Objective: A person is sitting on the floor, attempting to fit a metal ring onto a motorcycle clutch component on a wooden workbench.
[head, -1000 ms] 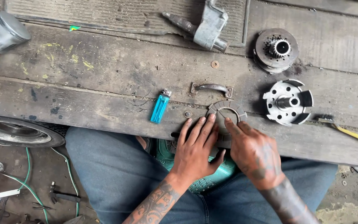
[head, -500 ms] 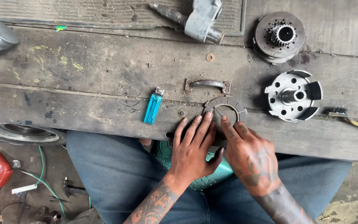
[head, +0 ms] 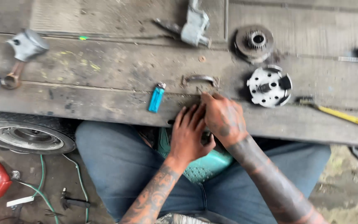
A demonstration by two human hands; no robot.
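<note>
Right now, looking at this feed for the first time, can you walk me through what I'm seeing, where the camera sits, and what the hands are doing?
There is one view, from a camera on the person's head, looking down at their lap and a worn wooden bench. No machine: two bare hands. The left hand and right hand press together at the bench's near edge; whatever they hold is hidden beneath them. On the bench lie a blue lighter, a white slotted metal hub, a round toothed part, a piston and a yellow-handled tool. A wheel lies on the floor at left.

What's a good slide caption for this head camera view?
Both hands, left hand and right hand, press together at the wooden bench edge beside a blue lighter.
</note>
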